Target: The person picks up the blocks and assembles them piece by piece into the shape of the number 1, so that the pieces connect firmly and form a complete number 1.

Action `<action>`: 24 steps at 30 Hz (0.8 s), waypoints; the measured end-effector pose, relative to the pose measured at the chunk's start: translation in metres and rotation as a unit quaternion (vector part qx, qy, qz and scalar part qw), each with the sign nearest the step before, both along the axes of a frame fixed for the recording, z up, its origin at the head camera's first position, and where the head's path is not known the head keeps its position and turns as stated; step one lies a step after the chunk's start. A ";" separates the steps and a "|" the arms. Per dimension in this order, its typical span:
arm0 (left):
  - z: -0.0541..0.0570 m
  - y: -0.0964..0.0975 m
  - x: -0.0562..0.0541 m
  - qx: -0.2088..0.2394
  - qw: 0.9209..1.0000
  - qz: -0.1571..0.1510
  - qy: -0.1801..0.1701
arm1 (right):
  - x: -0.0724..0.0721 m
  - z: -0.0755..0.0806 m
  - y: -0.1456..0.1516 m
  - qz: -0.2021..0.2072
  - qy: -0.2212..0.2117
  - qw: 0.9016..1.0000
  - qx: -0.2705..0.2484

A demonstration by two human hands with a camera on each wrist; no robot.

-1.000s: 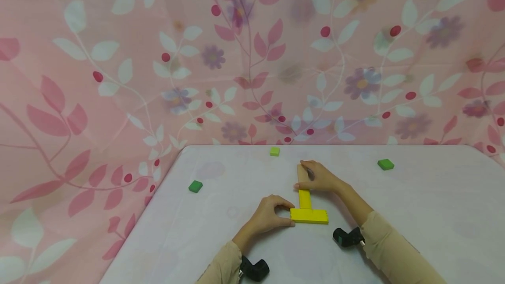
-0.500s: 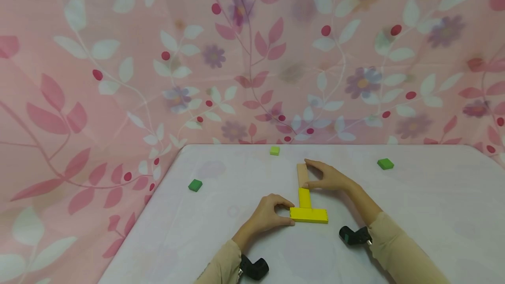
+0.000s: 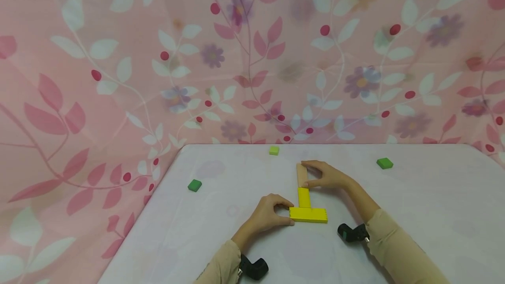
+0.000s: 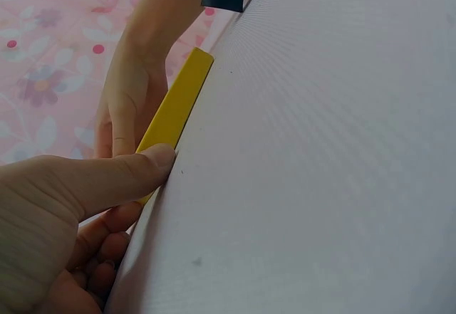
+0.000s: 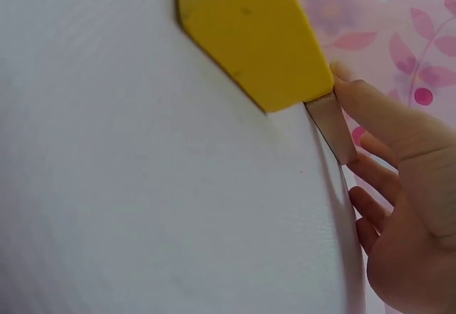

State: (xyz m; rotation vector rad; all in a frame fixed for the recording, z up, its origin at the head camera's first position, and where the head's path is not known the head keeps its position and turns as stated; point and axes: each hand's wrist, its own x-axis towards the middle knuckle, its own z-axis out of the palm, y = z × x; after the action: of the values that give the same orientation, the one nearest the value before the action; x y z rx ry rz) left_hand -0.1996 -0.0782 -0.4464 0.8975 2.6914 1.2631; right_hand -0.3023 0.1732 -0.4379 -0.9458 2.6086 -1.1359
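In the head view a long yellow block (image 3: 308, 215) lies crosswise on the table. A shorter yellow block (image 3: 304, 197) runs away from its middle, and a plain wooden block (image 3: 301, 175) continues that line at the far end. My left hand (image 3: 266, 214) pinches the left end of the crosswise block, thumb on the near side and fingers on the far side. My right hand (image 3: 329, 176) spans the wooden block lengthwise, with the thumb by the yellow joint and the index finger at the far end. The right wrist view shows this wooden block (image 5: 333, 125) between thumb and fingers.
Three green blocks lie apart on the white table (image 3: 158, 240): a dark one (image 3: 195, 185) at left, a lime one (image 3: 274, 150) at the back edge, another (image 3: 385, 163) at right. Black wrist cameras (image 3: 254, 268) hang below both sleeves. A floral pink curtain (image 3: 252, 56) stands behind.
My right hand has drawn back rightward from over the wooden block, uncovering its top, and its index finger has come back to the far end. The left hand and yellow blocks stay put.
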 end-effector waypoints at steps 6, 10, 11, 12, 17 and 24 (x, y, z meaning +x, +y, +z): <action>0.000 0.000 0.001 0.000 1.000 0.002 -0.007 | 0.002 -0.001 -0.001 -0.004 0.010 1.000 -0.008; 0.000 0.000 0.001 0.001 1.000 0.003 -0.008 | 0.004 -0.001 -0.001 -0.009 0.012 1.000 -0.002; 0.000 0.000 0.001 0.002 1.000 0.002 -0.007 | 0.004 -0.001 -0.001 -0.009 0.013 1.000 -0.001; 0.000 0.000 0.001 0.002 1.000 0.002 -0.008 | 0.005 -0.001 -0.001 -0.009 0.013 1.000 -0.001; 0.001 0.001 0.002 0.004 1.000 0.002 -0.014 | 0.006 0.000 -0.001 -0.008 0.016 1.000 0.002; 0.001 0.001 0.000 0.001 1.000 0.005 -0.014 | 0.006 0.002 -0.001 -0.004 0.017 1.000 0.005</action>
State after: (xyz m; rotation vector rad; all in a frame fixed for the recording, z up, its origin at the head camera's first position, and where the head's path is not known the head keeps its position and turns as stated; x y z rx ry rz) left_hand -0.1991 -0.0770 -0.4451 0.8618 2.6777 1.2698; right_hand -0.2967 0.1724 -0.4361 -0.9627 2.6434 -1.1185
